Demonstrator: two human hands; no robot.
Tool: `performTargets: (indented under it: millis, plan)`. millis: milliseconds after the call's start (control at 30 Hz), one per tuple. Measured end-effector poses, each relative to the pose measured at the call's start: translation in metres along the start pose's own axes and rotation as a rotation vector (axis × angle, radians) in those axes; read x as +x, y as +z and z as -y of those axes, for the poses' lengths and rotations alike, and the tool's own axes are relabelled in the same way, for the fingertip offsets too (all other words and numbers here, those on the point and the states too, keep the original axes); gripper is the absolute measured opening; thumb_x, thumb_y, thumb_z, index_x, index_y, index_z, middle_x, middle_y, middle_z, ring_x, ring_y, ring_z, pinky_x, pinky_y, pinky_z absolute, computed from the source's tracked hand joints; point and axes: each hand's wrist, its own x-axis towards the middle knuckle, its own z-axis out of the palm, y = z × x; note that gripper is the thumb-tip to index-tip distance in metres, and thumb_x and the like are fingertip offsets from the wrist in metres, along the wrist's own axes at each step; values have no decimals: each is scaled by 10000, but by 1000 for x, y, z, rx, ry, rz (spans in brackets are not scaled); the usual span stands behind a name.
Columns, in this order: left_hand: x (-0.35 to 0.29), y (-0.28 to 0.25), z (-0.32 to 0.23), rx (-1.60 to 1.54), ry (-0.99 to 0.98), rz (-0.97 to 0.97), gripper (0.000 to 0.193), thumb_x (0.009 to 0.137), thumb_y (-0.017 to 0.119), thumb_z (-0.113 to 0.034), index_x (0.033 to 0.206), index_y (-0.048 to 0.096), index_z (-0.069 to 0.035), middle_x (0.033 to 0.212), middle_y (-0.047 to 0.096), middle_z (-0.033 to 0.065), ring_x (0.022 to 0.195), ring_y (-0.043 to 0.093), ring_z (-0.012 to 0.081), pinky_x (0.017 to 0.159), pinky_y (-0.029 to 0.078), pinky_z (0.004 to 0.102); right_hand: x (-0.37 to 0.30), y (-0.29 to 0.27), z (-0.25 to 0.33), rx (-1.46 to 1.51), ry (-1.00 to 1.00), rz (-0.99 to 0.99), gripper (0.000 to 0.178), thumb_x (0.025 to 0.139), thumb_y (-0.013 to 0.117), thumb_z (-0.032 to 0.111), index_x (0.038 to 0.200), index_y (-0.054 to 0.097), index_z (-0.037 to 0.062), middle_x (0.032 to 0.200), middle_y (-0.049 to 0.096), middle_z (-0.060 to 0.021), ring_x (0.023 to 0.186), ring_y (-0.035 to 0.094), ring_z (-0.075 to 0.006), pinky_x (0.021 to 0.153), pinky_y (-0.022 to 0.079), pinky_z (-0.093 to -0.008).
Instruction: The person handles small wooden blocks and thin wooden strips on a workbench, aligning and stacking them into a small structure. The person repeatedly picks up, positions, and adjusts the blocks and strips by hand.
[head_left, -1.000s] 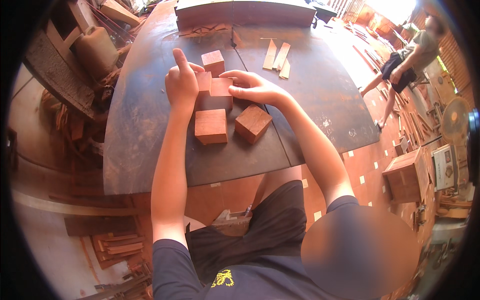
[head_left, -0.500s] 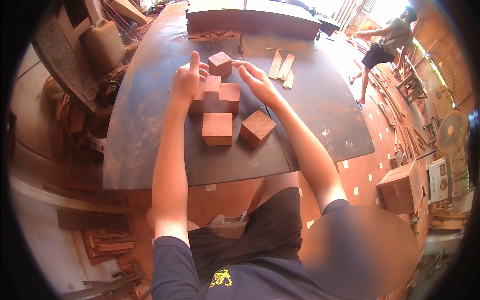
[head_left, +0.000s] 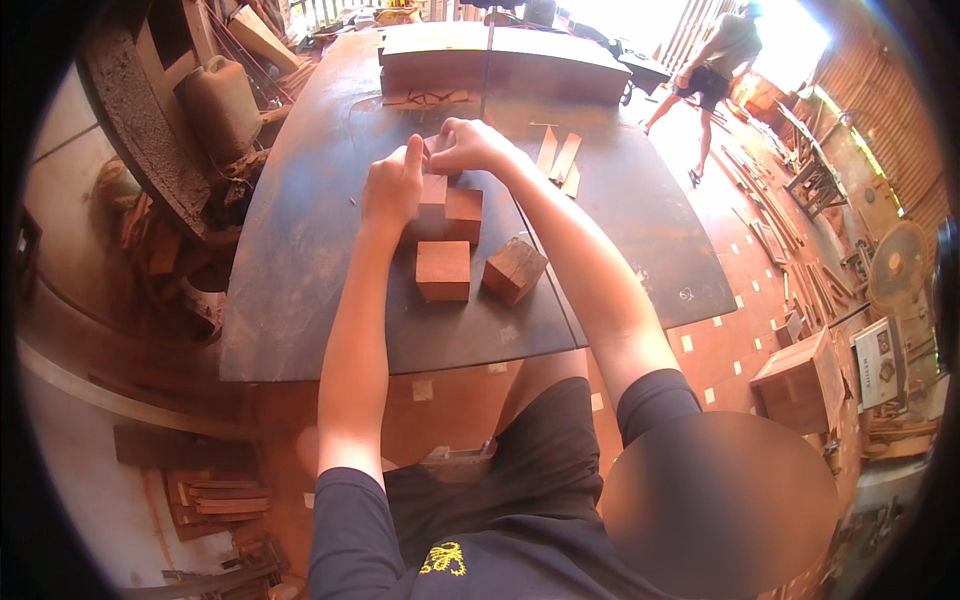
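Note:
At the far end of a group of reddish-brown wooden blocks, my right hand (head_left: 474,147) curls its fingers over a wooden block (head_left: 437,145), which is partly hidden. My left hand (head_left: 393,185) closes on that block's left side with its thumb up. Just nearer, a narrower block (head_left: 432,189) stands beside a block (head_left: 463,210), and my left hand covers part of this group. Closer to me are a cube (head_left: 443,268) and, turned at an angle to its right, another cube (head_left: 514,268).
All of this rests on a dark tabletop (head_left: 310,290). Long wooden beams (head_left: 550,75) lie across its far end, and thin wood strips (head_left: 563,158) lie right of my hand. A plastic jug (head_left: 220,108) is at left. Another person (head_left: 715,70) is at far right.
My hands have come together on the far block, with the right hand moving left and its fingers curling over it. The person in the background has changed position, now upright and further left.

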Motion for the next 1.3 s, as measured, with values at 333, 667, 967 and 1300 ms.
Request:
performTargets:
  millis: [333, 667, 967, 1300]
  plan:
    - [-8, 5, -7, 77, -17, -1, 722, 1045, 248, -579, 837, 704, -59, 821, 707, 200, 879, 675, 426, 814, 527, 501, -91, -24, -93, 802, 174, -185, 730, 766, 775, 263, 1387, 523, -28, 1114, 702, -133, 996, 688, -193, 831, 568, -320]
    - [-2, 3, 0, 13, -141, 60, 805, 1007, 244, -673, 796, 713, -54, 816, 714, 183, 865, 685, 378, 775, 510, 456, -101, -20, -80, 146, 2, -238, 652, 780, 696, 365, 1327, 591, 27, 1048, 681, -169, 974, 668, -249, 874, 526, -376]
    - [0, 4, -2, 12, -79, 50, 790, 1018, 271, -645, 803, 725, -36, 781, 705, 180, 833, 690, 356, 773, 511, 436, -103, -14, -69, 137, -20, -357, 599, 834, 576, 357, 1318, 582, 5, 1277, 622, -221, 1213, 578, -370, 1042, 436, -431]
    - [-1, 4, -5, 14, -86, 35, 740, 1046, 307, -587, 801, 723, -25, 696, 670, 126, 731, 667, 296, 728, 504, 406, -88, -2, -83, 223, 106, -392, 522, 922, 471, 344, 1315, 588, 21, 1250, 641, -257, 1176, 609, -359, 1026, 429, -409]
